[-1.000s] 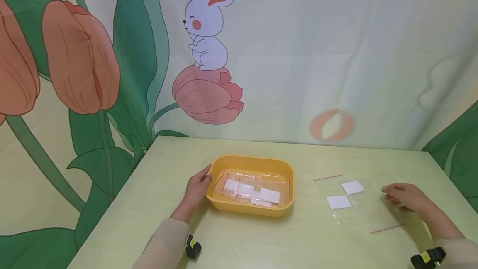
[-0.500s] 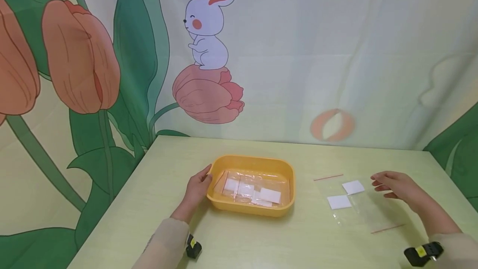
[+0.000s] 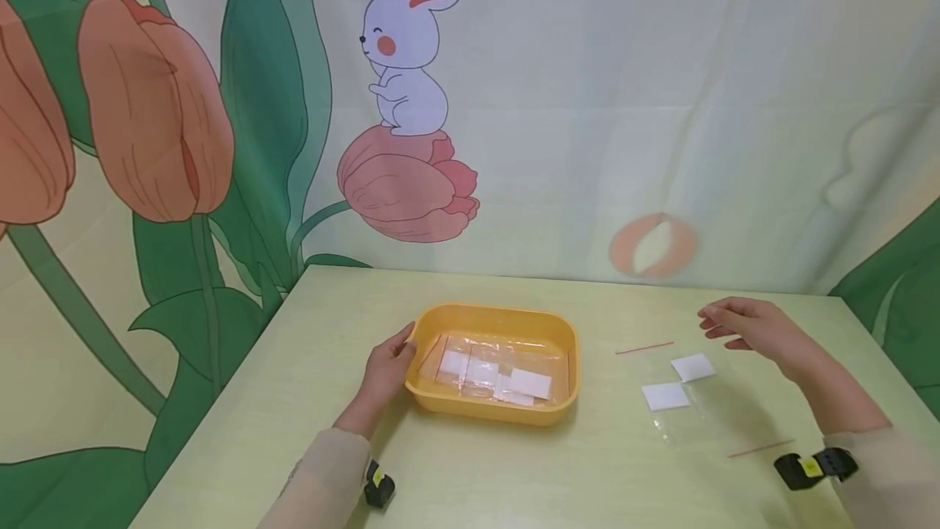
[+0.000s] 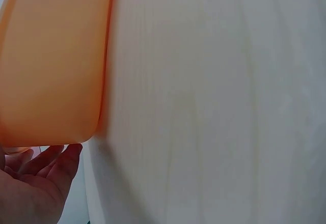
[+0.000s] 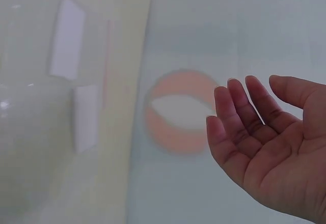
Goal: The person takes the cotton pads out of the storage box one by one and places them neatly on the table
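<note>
A yellow plastic tray (image 3: 477, 410) stands on the table with several clear zip bags (image 3: 481, 374) inside, each with a red strip and white card showing. My left hand (image 3: 389, 364) holds the tray's left end, thumb at the rim and fingertips against the outer wall. In the left wrist view, the fingertips (image 4: 74, 150) meet the tray's side. My right hand (image 3: 760, 333) is raised over the table behind two more bags, its fingers loosely curved with nothing in them. One bag has a white card (image 3: 665, 397); a second white card (image 3: 693, 367) lies just behind it.
The pale table (image 3: 514, 480) reaches back to a printed curtain (image 3: 543, 104) with tulips and a rabbit. Red strips (image 3: 760, 449) mark the bag ends at the right. Each wrist carries a black camera (image 3: 815, 468).
My right hand has moved left and farther back, from the right of the two loose bags to behind them. My left hand and the tray have stayed put.
</note>
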Demonstrator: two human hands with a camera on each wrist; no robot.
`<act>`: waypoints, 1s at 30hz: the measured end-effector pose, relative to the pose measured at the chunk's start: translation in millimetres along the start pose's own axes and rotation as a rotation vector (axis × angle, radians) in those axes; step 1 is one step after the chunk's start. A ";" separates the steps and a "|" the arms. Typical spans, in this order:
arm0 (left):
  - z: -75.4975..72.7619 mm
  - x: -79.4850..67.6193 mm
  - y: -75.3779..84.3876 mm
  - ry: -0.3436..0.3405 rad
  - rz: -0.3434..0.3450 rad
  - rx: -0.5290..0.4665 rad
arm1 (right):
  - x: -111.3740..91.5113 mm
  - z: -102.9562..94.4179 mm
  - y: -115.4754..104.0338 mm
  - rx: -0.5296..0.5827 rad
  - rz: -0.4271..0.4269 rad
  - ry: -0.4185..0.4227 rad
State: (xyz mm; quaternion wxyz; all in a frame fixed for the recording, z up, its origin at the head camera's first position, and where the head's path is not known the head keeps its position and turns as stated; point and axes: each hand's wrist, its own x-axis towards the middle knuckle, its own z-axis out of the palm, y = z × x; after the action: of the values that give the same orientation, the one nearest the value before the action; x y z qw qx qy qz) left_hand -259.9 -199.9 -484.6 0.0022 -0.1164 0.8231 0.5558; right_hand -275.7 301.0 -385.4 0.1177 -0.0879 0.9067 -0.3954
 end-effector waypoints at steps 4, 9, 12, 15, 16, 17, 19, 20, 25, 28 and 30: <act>0.6 0.2 -0.2 -0.001 -0.002 0.003 | 5.7 -5.0 -19.2 -0.009 -0.030 -0.008; 1.6 0.7 -0.3 -0.002 0.001 0.005 | 14.6 -6.8 -37.2 -0.019 -0.054 -0.040; 1.9 0.9 0.2 -0.003 0.002 0.001 | 20.8 -6.8 -47.1 -0.012 -0.067 -0.063; 1.9 1.1 0.6 -0.004 -0.002 -0.002 | 26.7 -6.7 -56.7 -0.006 -0.074 -0.082; 1.7 1.1 0.8 -0.003 -0.004 -0.001 | 28.4 -6.4 -60.1 -0.004 -0.081 -0.090; 1.5 1.2 0.7 -0.003 -0.006 -0.001 | 30.0 -6.1 -63.1 0.002 -0.083 -0.097; 0.9 1.1 0.7 -0.004 -0.009 -0.003 | 33.1 -5.1 -68.5 0.011 -0.091 -0.118; 0.5 0.8 0.7 -0.004 -0.009 -0.002 | 34.4 -4.0 -71.1 0.018 -0.096 -0.131; -0.7 -1.6 1.3 -0.002 -0.016 0.005 | 42.0 3.5 -83.4 0.043 -0.098 -0.203; -0.6 -1.9 1.8 -0.003 -0.015 0.008 | 48.1 8.1 -91.8 0.032 -0.091 -0.239; -0.1 -1.8 2.7 -0.005 -0.012 0.004 | 52.4 11.0 -96.2 0.017 -0.090 -0.259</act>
State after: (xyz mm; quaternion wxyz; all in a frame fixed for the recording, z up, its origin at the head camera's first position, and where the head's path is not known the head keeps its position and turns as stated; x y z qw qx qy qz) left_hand -258.7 -198.7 -481.9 0.0076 -0.1200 0.8236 0.5542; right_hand -316.3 215.5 -329.3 0.2168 -0.1778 0.8756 -0.3934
